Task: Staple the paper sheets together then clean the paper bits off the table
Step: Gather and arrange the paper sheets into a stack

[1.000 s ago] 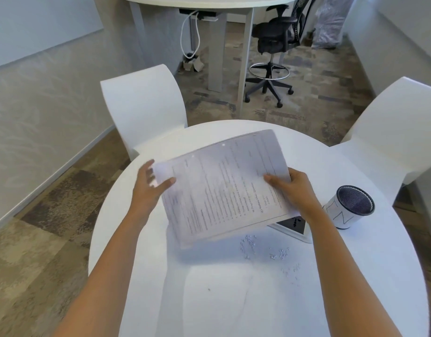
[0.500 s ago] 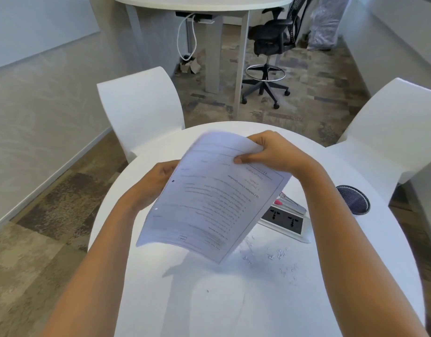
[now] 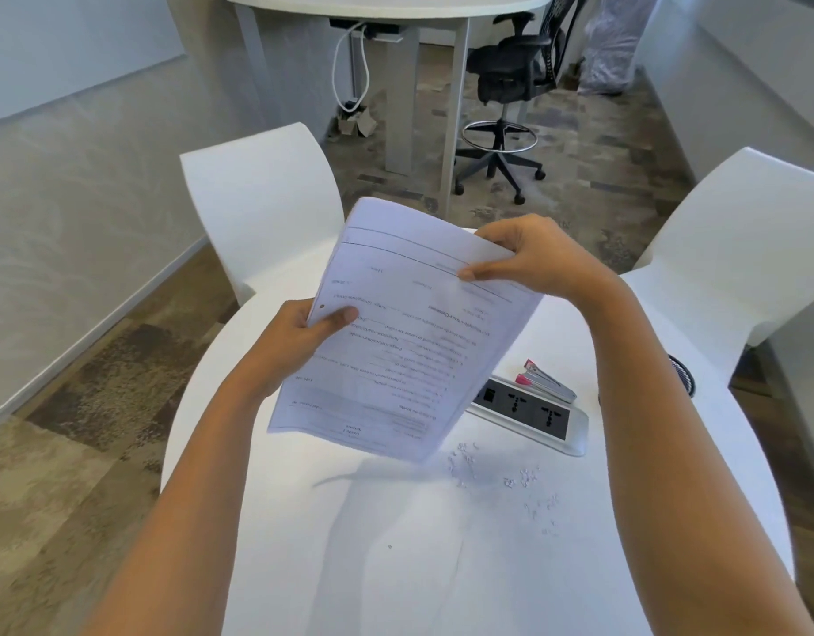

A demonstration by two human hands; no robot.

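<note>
I hold a stack of printed paper sheets tilted above the round white table. My left hand pinches the stack's left edge, thumb on top. My right hand grips its far right corner. The print reads upside down to me. A small stapler with pink ends lies on the table to the right, beside the sheets. Several small white paper bits lie scattered on the table below and right of the stack.
A white power socket strip sits on the table by the stapler. A dark-topped cup shows partly behind my right forearm. White chairs stand at the far left and right. A black office chair stands further back.
The stack turned from lying flat and wide to a steeper, upright tilt. My right hand moved from the near right edge to the far corner. My left hand now pinches the left edge.
</note>
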